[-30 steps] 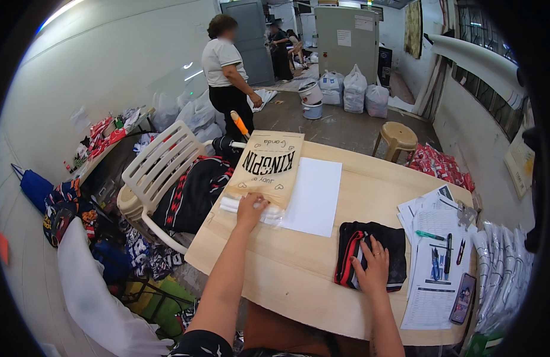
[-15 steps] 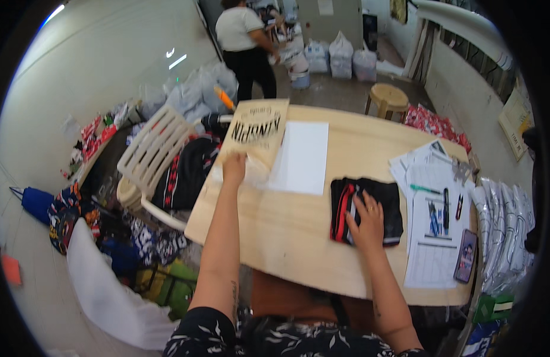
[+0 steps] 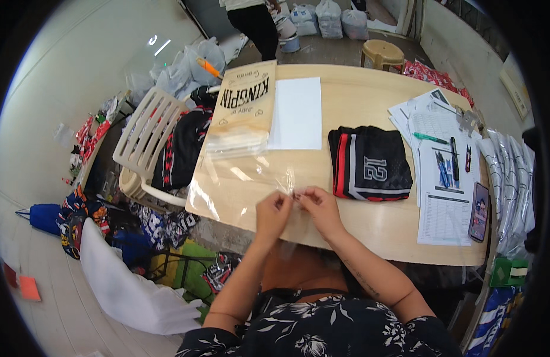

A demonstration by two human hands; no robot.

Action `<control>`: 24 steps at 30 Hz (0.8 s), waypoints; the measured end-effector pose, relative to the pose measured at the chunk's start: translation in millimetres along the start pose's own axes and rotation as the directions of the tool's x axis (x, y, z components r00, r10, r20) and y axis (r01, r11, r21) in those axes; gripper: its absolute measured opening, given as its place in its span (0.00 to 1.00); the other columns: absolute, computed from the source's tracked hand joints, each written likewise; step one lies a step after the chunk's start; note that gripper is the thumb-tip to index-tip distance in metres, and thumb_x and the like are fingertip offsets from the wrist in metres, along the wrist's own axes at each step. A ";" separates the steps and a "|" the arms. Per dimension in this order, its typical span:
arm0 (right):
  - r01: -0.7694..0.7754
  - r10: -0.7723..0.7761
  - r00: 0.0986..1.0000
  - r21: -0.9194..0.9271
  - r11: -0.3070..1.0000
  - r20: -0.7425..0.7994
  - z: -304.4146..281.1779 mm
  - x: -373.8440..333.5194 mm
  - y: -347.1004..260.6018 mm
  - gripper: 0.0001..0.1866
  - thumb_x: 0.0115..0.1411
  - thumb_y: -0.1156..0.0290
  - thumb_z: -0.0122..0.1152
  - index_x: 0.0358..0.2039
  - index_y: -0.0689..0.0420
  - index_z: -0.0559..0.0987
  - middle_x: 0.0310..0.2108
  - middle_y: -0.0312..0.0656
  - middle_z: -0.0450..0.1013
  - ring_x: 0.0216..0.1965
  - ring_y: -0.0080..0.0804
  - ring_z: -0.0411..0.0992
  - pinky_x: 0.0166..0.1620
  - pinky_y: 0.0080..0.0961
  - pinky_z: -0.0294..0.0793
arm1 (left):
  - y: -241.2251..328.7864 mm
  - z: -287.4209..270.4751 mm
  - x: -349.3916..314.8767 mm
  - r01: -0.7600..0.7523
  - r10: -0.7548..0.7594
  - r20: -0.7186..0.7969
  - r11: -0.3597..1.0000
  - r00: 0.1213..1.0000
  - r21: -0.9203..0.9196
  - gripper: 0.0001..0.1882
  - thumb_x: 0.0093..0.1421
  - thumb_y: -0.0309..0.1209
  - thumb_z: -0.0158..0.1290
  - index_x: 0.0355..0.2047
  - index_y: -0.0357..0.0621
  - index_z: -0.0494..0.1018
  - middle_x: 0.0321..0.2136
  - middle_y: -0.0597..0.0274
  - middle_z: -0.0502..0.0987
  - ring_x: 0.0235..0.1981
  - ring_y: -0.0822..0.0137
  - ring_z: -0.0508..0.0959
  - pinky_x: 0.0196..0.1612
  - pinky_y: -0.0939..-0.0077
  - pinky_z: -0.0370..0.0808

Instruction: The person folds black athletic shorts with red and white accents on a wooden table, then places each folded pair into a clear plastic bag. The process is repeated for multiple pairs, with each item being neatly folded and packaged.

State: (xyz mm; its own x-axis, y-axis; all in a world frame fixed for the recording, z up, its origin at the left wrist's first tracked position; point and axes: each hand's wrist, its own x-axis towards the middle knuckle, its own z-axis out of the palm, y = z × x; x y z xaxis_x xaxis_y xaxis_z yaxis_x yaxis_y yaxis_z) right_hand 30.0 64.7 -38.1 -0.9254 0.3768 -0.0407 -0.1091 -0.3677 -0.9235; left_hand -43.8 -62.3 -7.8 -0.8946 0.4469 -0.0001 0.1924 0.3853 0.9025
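My left hand [image 3: 273,215] and my right hand [image 3: 320,212] meet over the table's near edge, fingertips pinched together. Between them they grip a clear plastic bag [image 3: 288,179], whose shiny film spreads over the wood to the left; its exact outline is hard to make out. A folded black jersey [image 3: 373,163] with red and white stripes lies to the right of my hands, touched by neither. Beyond the bag, at the table's far left, is a brown paper packet [image 3: 244,98] with dark lettering and clear plastic at its near end. It partly overlaps a white sheet [image 3: 299,113].
Papers [image 3: 444,217] with pens, small snips and a phone [image 3: 479,212] cover the table's right side. Left of it stands a plastic chair [image 3: 150,134] with dark garments. A stool [image 3: 383,55], stuffed bags [image 3: 330,19] and a person [image 3: 257,27] are beyond the far edge.
My left hand has left the paper packet and my right hand the folded jersey. Both came together at the near edge, now pinching clear plastic. The view has tilted down.
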 end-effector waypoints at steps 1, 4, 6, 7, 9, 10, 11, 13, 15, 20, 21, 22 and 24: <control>-0.021 0.019 0.999 -0.077 0.997 -0.027 -2.8 -0.8 -1.6 0.08 0.66 0.78 0.55 0.45 0.65 0.75 0.44 0.43 0.78 0.45 0.24 0.76 0.50 0.22 0.75 | -2.8 8.8 -6.8 -0.163 0.160 -0.069 0.986 0.985 -0.037 0.06 0.61 0.27 0.57 0.32 0.36 0.75 0.25 0.66 0.76 0.25 0.76 0.74 0.29 0.84 0.70; -0.028 0.026 0.992 -0.015 0.999 -0.127 -9.4 -12.9 -4.0 0.05 0.65 0.82 0.51 0.40 0.65 0.74 0.39 0.46 0.79 0.41 0.28 0.78 0.46 0.24 0.78 | -15.1 23.5 -21.1 -0.365 0.398 -0.211 0.914 0.893 0.177 0.11 0.57 0.25 0.60 0.40 0.37 0.75 0.38 0.57 0.75 0.38 0.68 0.75 0.39 0.77 0.72; 0.030 -0.037 0.997 -0.092 0.995 -0.073 -12.2 -22.1 0.3 0.05 0.66 0.83 0.50 0.40 0.66 0.73 0.39 0.48 0.79 0.43 0.31 0.79 0.48 0.26 0.79 | -23.9 30.0 -25.9 -0.428 0.446 -0.132 0.893 0.885 0.141 0.15 0.57 0.25 0.61 0.45 0.36 0.75 0.41 0.54 0.75 0.40 0.64 0.76 0.43 0.74 0.73; 0.046 -0.054 0.994 -0.087 0.995 -0.096 -12.5 -25.0 4.0 0.05 0.66 0.83 0.49 0.40 0.66 0.73 0.39 0.48 0.79 0.43 0.31 0.79 0.47 0.26 0.79 | -28.0 34.2 -28.6 -0.381 0.380 -0.117 0.924 0.917 0.014 0.14 0.58 0.25 0.61 0.44 0.36 0.75 0.40 0.53 0.76 0.40 0.63 0.77 0.44 0.74 0.74; 0.113 -0.108 0.990 0.055 0.992 -0.088 -10.5 -29.1 10.5 0.05 0.66 0.84 0.49 0.40 0.67 0.73 0.39 0.49 0.79 0.42 0.31 0.79 0.47 0.25 0.79 | -35.1 41.2 -31.0 -0.284 0.263 -0.116 0.932 0.958 -0.226 0.12 0.60 0.26 0.59 0.43 0.35 0.76 0.39 0.54 0.77 0.39 0.65 0.78 0.45 0.76 0.75; 0.058 -0.058 0.993 -0.006 0.998 -0.107 -9.1 -30.0 10.9 0.05 0.66 0.84 0.48 0.40 0.67 0.73 0.40 0.49 0.79 0.42 0.31 0.79 0.47 0.25 0.79 | -37.6 41.3 -30.1 -0.243 0.213 -0.123 0.911 0.969 -0.335 0.11 0.60 0.25 0.59 0.43 0.34 0.76 0.38 0.56 0.78 0.38 0.68 0.78 0.44 0.77 0.75; 0.070 -0.071 0.992 -0.016 0.997 -0.106 -8.1 -30.1 7.9 0.06 0.66 0.84 0.48 0.40 0.67 0.73 0.40 0.50 0.79 0.42 0.31 0.79 0.48 0.24 0.79 | -38.9 38.5 -27.7 -0.173 0.136 -0.114 0.875 0.984 -0.453 0.11 0.61 0.25 0.58 0.43 0.33 0.76 0.37 0.57 0.78 0.37 0.71 0.78 0.43 0.78 0.75; -0.021 0.026 0.995 0.056 0.998 -0.098 -9.0 -27.7 -10.1 0.06 0.65 0.85 0.49 0.40 0.66 0.74 0.40 0.47 0.79 0.43 0.30 0.79 0.50 0.26 0.78 | -37.4 21.9 -19.2 -0.039 -0.020 -0.126 0.893 0.992 -0.448 0.10 0.62 0.25 0.56 0.42 0.33 0.76 0.35 0.59 0.79 0.36 0.72 0.77 0.42 0.78 0.75; 0.091 -0.101 0.993 -0.153 0.984 -0.055 -18.5 -19.3 -44.6 0.10 0.64 0.82 0.53 0.46 0.64 0.73 0.46 0.49 0.77 0.49 0.33 0.76 0.54 0.29 0.75 | -30.0 -7.4 -0.9 -0.016 -0.086 -0.225 0.909 0.970 -0.416 0.10 0.62 0.26 0.54 0.41 0.32 0.77 0.33 0.60 0.79 0.34 0.73 0.76 0.40 0.79 0.74; 0.465 -0.255 0.857 -0.885 0.012 0.447 -93.0 46.1 -142.9 0.55 0.44 0.58 0.77 0.69 0.55 0.55 0.70 0.58 0.48 0.72 0.56 0.42 0.71 0.49 0.45 | 0.5 -62.7 63.6 -0.325 0.195 -0.459 0.919 0.867 -0.223 0.10 0.62 0.23 0.52 0.41 0.31 0.77 0.35 0.57 0.81 0.35 0.70 0.78 0.39 0.75 0.75; 0.348 -0.096 0.930 -0.935 -0.073 0.354 -100.7 63.3 -146.4 0.61 0.39 0.53 0.79 0.70 0.54 0.53 0.70 0.58 0.47 0.72 0.56 0.41 0.72 0.50 0.43 | 4.9 -53.1 76.9 -0.245 0.190 -0.402 0.965 0.896 -0.089 0.11 0.61 0.24 0.52 0.42 0.33 0.78 0.36 0.54 0.81 0.35 0.66 0.79 0.39 0.72 0.75; 0.284 -0.009 0.957 -0.942 -0.180 0.291 -105.7 78.2 -145.4 0.67 0.34 0.48 0.81 0.71 0.54 0.51 0.71 0.59 0.46 0.73 0.57 0.40 0.72 0.52 0.41 | 6.9 -36.2 86.0 -0.246 0.239 -0.356 0.969 0.903 0.025 0.11 0.61 0.25 0.51 0.42 0.34 0.79 0.36 0.52 0.81 0.35 0.63 0.80 0.38 0.70 0.76; 0.229 0.149 0.965 -0.969 -0.094 0.214 -113.2 92.6 -138.1 0.73 0.30 0.43 0.81 0.72 0.54 0.48 0.69 0.62 0.49 0.71 0.58 0.45 0.72 0.51 0.40 | 4.1 9.2 92.0 -0.158 0.204 -0.195 0.961 0.959 0.227 0.12 0.60 0.25 0.51 0.41 0.38 0.80 0.34 0.48 0.80 0.35 0.56 0.80 0.41 0.62 0.74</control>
State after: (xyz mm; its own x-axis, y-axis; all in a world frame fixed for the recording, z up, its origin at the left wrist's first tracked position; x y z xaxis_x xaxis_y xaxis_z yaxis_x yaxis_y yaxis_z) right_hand 0.6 246.5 42.5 -0.9873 0.1272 -0.0951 0.1498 0.9446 -0.2921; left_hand -121.6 -12.2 -8.1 -0.8978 0.3495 0.2680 0.4178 0.4832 0.7694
